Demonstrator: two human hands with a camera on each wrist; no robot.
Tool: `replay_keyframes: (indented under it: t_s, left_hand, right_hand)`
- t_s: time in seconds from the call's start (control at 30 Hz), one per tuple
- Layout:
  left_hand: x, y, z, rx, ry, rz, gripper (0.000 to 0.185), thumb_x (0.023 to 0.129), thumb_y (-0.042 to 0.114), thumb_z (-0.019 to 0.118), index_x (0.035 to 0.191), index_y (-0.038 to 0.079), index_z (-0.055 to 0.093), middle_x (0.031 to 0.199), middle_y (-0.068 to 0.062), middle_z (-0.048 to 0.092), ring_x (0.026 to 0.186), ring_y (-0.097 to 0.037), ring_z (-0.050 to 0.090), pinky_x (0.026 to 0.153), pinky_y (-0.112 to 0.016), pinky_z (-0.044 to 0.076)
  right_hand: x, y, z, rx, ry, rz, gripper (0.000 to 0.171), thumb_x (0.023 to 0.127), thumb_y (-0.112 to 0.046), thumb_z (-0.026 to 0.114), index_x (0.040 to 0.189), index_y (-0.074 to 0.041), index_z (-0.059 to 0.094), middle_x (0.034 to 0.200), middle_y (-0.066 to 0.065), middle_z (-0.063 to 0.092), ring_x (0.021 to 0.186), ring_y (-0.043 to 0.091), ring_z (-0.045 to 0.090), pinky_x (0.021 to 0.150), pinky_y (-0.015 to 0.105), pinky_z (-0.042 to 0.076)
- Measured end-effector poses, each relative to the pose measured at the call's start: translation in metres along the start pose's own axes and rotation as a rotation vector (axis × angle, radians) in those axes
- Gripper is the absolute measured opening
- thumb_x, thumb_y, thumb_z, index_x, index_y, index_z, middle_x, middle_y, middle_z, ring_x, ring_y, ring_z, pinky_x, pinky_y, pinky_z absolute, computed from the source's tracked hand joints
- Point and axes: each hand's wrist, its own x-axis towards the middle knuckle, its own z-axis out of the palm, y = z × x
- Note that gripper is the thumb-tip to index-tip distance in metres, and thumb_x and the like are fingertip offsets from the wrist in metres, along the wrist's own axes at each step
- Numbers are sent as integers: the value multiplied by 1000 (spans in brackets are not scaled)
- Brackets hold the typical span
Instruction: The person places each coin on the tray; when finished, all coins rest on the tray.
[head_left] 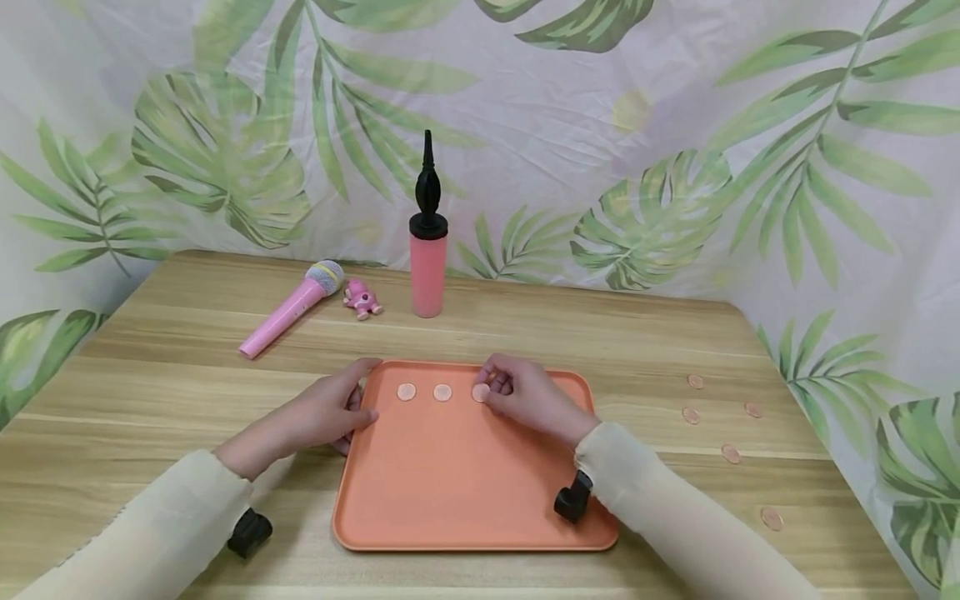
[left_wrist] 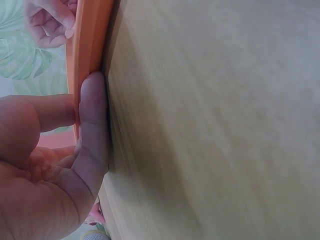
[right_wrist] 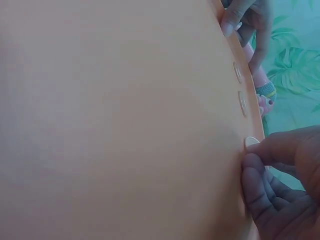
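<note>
My left hand (head_left: 326, 408) holds the left rim of an orange tray (head_left: 457, 492). In the left wrist view, the thumb lies over the rim and a finger runs along its outer side. Near the tray's far edge, my right hand (head_left: 528, 402) pinches a copper-coloured coin (head_left: 480, 392) between thumb and fingers. That coin (right_wrist: 251, 141) stands slightly tilted at the tray surface in the right wrist view. Left of it, a second coin (head_left: 442, 392) and a third coin (head_left: 406, 392) lie flat in the same row.
Several loose coins (head_left: 731, 454) lie on the wooden table (head_left: 675, 342) right of the tray. Behind the tray are a pink toy microphone (head_left: 288, 314), a small pink figure (head_left: 362, 299) and an upright pink-and-black hand pump (head_left: 428, 275). A leaf-print cloth (head_left: 525, 125) hangs behind.
</note>
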Motion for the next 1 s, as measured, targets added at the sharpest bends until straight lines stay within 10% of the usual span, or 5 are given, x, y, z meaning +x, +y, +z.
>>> replay_keyframes:
  t_s: [1.0]
  left_hand:
    - [1, -1, 0, -8, -2, 2, 70, 101, 1, 62, 160, -2, 25, 83, -11, 56, 59, -15, 63, 51, -33, 62]
  right_hand:
    - [2, -1, 3, -51, -24, 62, 11, 100, -16, 71, 106, -7, 69, 93, 5, 66, 81, 11, 57, 74, 19, 49]
